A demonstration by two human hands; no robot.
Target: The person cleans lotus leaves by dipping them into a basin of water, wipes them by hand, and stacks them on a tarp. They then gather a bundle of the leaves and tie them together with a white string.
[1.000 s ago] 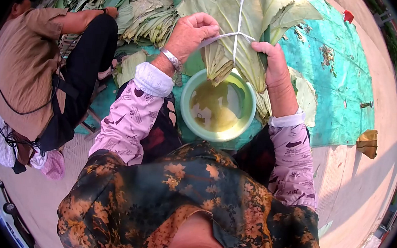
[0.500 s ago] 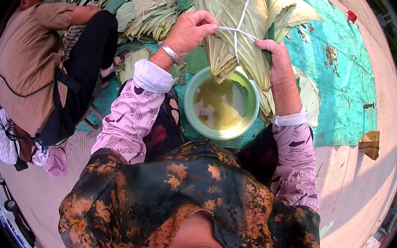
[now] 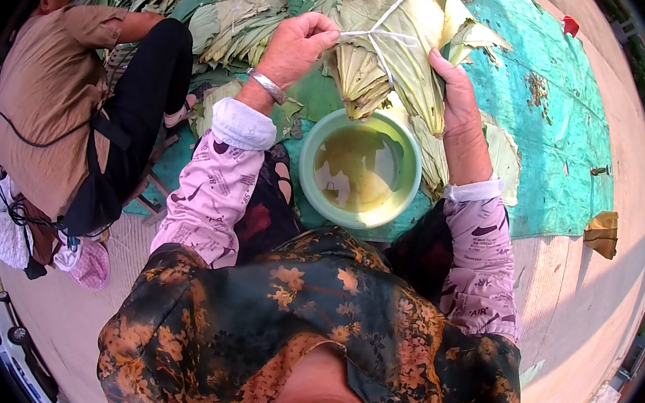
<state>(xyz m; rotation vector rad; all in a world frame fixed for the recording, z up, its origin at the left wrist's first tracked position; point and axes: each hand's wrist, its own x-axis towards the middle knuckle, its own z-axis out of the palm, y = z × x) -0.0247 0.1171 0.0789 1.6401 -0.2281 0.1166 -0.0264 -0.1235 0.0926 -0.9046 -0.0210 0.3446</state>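
A bundle of large pale green leaves (image 3: 407, 63) hangs above a green basin (image 3: 307, 162) of yellowish liquid, with white string (image 3: 387, 15) crossed around it. My left hand (image 3: 293, 49) pinches one end of the string at the bundle's left side. At the right side, my right hand (image 3: 458, 98) grips the edge of the bundle, thumb on top, the other fingers mostly hidden behind. The stalk ends of the leaves point down toward the basin.
More leaves (image 3: 238, 29) lie in piles on a green tarp (image 3: 550, 145), behind the basin and to the left. Another person (image 3: 55, 101) sits at the left. Brown scraps lie on the tarp at the right, and a brown object (image 3: 601, 233) stands by its edge.
The bundle has tilted and shifted slightly up and left. My left hand has moved left with the string end. My right hand has moved from the string onto the bundle's edge.
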